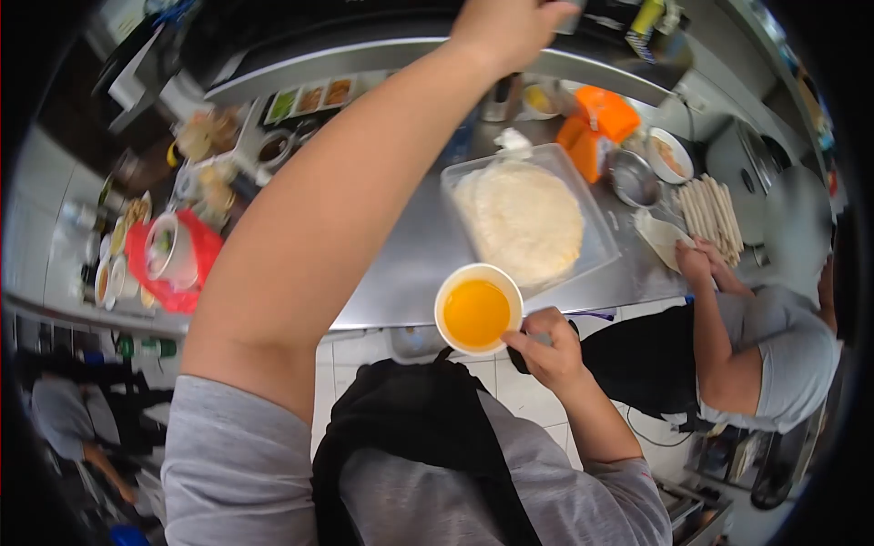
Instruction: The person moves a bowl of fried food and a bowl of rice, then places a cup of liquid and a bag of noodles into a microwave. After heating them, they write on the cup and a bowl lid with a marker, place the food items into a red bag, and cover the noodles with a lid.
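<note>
My right hand (pixel 551 350) grips the rim of a white paper cup (pixel 453 346) in front of my body. Orange-yellow liquid (pixel 476 313) fills part of it, perhaps beaten egg. My left arm stretches up across the counter, and my left hand (pixel 512 35) is over the raised metal shelf at the top edge. Its fingers are mostly cut off, so whether they hold anything is hidden. Just beyond the cup, a clear plastic tray (pixel 596 238) carries a broad, pale, round stack of thin sheets (pixel 519 218).
To the right, a co-worker's hands (pixel 701 264) hold a pale wrapper (pixel 663 238) beside stacked rolls (pixel 708 217). Nearby are a metal bowl (pixel 633 177), an orange container (pixel 603 118) and a white bowl (pixel 669 156). A red bag (pixel 202 250) and condiment tubs (pixel 311 98) stand left. Another person (pixel 68 419) is lower left.
</note>
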`<state>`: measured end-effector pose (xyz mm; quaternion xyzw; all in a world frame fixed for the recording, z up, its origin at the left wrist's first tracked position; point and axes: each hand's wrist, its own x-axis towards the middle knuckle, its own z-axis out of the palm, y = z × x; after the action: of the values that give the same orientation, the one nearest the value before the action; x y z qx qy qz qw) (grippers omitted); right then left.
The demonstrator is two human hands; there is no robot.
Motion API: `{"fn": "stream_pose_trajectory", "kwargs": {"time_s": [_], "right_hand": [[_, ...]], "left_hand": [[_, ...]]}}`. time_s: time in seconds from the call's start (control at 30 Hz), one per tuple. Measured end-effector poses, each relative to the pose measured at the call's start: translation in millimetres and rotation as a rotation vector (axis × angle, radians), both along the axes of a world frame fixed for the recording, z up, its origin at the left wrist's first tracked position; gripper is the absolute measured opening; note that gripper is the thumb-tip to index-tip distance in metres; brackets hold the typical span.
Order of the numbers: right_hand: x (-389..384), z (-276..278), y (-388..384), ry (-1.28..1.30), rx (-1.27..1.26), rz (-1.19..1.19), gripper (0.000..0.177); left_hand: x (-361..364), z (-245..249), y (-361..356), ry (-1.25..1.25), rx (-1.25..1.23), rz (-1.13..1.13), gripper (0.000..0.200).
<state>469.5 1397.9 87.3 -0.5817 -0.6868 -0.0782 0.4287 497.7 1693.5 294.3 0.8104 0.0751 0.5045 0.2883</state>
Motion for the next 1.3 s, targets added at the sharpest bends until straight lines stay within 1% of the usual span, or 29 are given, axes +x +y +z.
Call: {"fn": "stream_pose_trajectory", "kwargs": {"time_s": [0.07, 0.13, 0.17, 0.2, 0.23, 0.3, 0.33, 0.37, 0.4, 0.43, 0.47, 0.5, 0.6, 0.63, 0.7, 0.73, 0.77, 0.8, 0.83, 0.87, 0.93, 0.97, 1.03, 1.07, 1.13, 1.17, 1.2, 1.27, 1.3], "right_hand": [[-16, -23, 30, 0.045, -0.068, 0.051, 0.033], [-36, -53, 65, 0.068, -0.104, 0.085, 0.032], [-49, -68, 82, 0.085, -0.115, 0.085, 0.033], [-60, -85, 98, 0.131, -0.168, 0.092, 0.03], [-70, -100, 113, 0.176, -0.222, 0.095, 0.027], [-94, -119, 138, 0.497, -0.503, 0.055, 0.015], [-101, -130, 150, 0.504, -0.512, 0.062, 0.015], [-108, -141, 163, 0.348, -0.361, 0.069, 0.017], [-118, -148, 173, 0.193, -0.208, 0.075, 0.019], [-129, -139, 178, 0.202, -0.215, 0.078, 0.019], [-141, -116, 180, 0.162, -0.151, 0.015, 0.02], [-153, -106, 180, 0.119, -0.087, -0.049, 0.021], [-191, -115, 144, 0.088, -0.214, -0.033, 0.025], [-198, -137, 129, 0.015, -0.236, 0.079, 0.016], [-211, -184, 89, -0.013, -0.49, 0.205, 0.015], [-210, -215, 75, 0.083, -0.603, 0.17, 0.014], [-205, -248, 63, 0.179, -0.714, 0.134, 0.014], [-193, -279, 53, 0.217, -0.71, 0.008, 0.018], [-181, -303, 51, 0.252, -0.7, -0.117, 0.022], [-172, -316, 54, 0.246, -0.693, -0.112, 0.022], [-160, -335, 63, 0.216, -0.571, -0.524, 0.033], [-155, -344, 67, 0.219, -0.571, -0.521, 0.033], [-146, -361, 77, 0.279, -0.836, -0.614, 0.042], [-144, -368, 82, 0.286, -0.841, -0.621, 0.042], [-140, -383, 87, 0.413, -0.787, -0.671, 0.038], [-139, -387, 87, 0.453, -0.713, -0.671, 0.032], [-138, -393, 85, 0.457, -0.729, -0.683, 0.032], [-134, -402, 81, 0.792, -0.6, -0.595, 0.02], [-135, -398, 75, 0.792, -0.605, -0.605, 0.02]], "left_hand": [[-42, 0, -7, -0.021, 0.079, 0.031, 0.032], [-107, -6, -11, 0.011, 0.099, 0.019, 0.036], [-141, -18, -10, 0.076, 0.107, 0.062, 0.041], [-166, -45, 3, -0.016, 0.37, 0.093, 0.017], [-206, -66, -8, -0.014, 0.124, 0.103, 0.028], [-284, -122, -7, 0.179, 0.104, 0.25, 0.027], [-323, -152, -15, 0.256, -0.049, 0.317, 0.023], [-362, -178, -26, 0.357, -0.232, 0.408, 0.022], [-402, -217, -32, 0.373, -0.274, 0.493, 0.022], [-442, -244, -48, 0.464, -0.502, 0.55, 0.022], [-477, -273, -65, 0.385, -0.511, 0.564, 0.021], [-515, -303, -83, 0.396, -0.575, 0.626, 0.02], [-605, -357, -154, 0.413, -0.895, 0.793, 0.013], [-626, -368, -178, 0.411, -0.957, 0.817, 0.015], [-668, -398, -219, 0.451, -1.01, 0.869, 0.022], [-683, -401, -235, 0.452, -1.012, 0.869, 0.022], [-695, -404, -247, 0.431, -1.132, 0.843, 0.021], [-703, -406, -254, 0.403, -1.248, 0.815, 0.02], [-709, -407, -257, 0.393, -1.243, 0.818, 0.02], [-713, -407, -260, 0.409, -1.284, 0.779, 0.018], [-714, -406, -258, 0.421, -1.323, 0.744, 0.017], [-710, -403, -253, 0.453, -1.272, 0.719, 0.016], [-699, -398, -242, 0.485, -1.214, 0.663, 0.017], [-693, -397, -232, 0.496, -1.213, 0.658, 0.017], [-678, -398, -209, 0.518, -1.066, 0.561, 0.017], [-664, -392, -195, 0.523, -1.03, 0.55, 0.018], [-647, -385, -177, 0.526, -0.995, 0.538, 0.019], [-617, -377, -140, 0.551, -0.871, 0.497, 0.021], [-598, -368, -121, 0.564, -0.834, 0.492, 0.022]]}}
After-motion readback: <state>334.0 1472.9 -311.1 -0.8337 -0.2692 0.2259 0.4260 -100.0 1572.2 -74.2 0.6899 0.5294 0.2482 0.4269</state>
